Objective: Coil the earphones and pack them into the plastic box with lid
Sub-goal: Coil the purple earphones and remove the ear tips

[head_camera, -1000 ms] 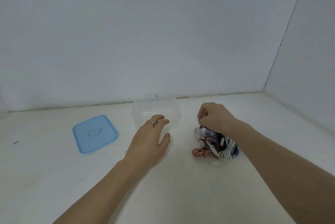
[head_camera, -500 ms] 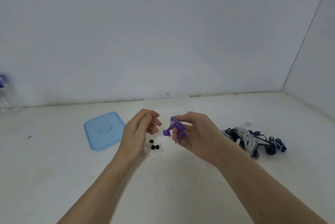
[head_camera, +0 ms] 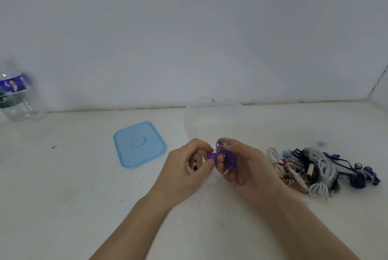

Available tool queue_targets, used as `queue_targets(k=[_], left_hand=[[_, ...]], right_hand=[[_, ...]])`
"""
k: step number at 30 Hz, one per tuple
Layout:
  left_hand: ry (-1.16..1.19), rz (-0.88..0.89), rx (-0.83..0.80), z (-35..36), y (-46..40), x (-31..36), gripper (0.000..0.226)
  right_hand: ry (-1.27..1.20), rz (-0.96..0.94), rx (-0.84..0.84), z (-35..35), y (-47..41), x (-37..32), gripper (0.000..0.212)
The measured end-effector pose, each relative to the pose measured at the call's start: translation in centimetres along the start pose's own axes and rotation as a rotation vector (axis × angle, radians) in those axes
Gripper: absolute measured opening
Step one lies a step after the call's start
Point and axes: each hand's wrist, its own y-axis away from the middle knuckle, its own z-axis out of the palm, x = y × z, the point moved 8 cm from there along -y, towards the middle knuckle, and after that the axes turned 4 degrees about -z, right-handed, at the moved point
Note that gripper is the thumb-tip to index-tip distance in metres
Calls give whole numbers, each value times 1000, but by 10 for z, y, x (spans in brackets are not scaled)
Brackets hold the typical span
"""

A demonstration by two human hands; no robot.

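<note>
- Since half a second ago the left hand (head_camera: 189,163) has closed in on the purple earphones (head_camera: 227,161), and both hands now hold them together.
- Left fingers (head_camera: 206,164) pinch an earbud end; the right hand (head_camera: 245,161) grips the loose purple tangle.
- They hover above the table (head_camera: 63,196), just in front of the clear box (head_camera: 212,116) near its back edge.
- The blue lid (head_camera: 139,144) lies left of the box; the other earphones (head_camera: 319,167) are piled to the right.
- Judged step: coiling is just starting. Next, wind the cord into neat loops.
</note>
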Motion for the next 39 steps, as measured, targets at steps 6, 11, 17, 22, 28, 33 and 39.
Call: queue_targets(k=[6, 11, 17, 22, 28, 33, 39], left_hand=[[-5, 22, 11, 1, -1, -1, 15], [50, 6, 23, 0, -1, -3, 19], [-154, -42, 46, -11, -3, -17, 21], [-351, 2, -93, 1, -1, -21, 13], [-433, 0, -110, 3, -2, -25, 14], [-445, 17, -127, 7, -3, -25, 7], [-441, 48, -128, 7, -3, -22, 5]], right_hand=[[157, -93, 4, -4, -1, -2, 14], [351, -171, -20, -7, -1, -3, 14], [250, -191, -2, -15, -2, -7, 21], [245, -166, -18, -14, -2, -7, 27], [308, -209, -3, -13, -1, -10, 22], [376, -251, 24, -13, -1, -12, 17], [416, -223, 21, -11, 1, -13, 5]])
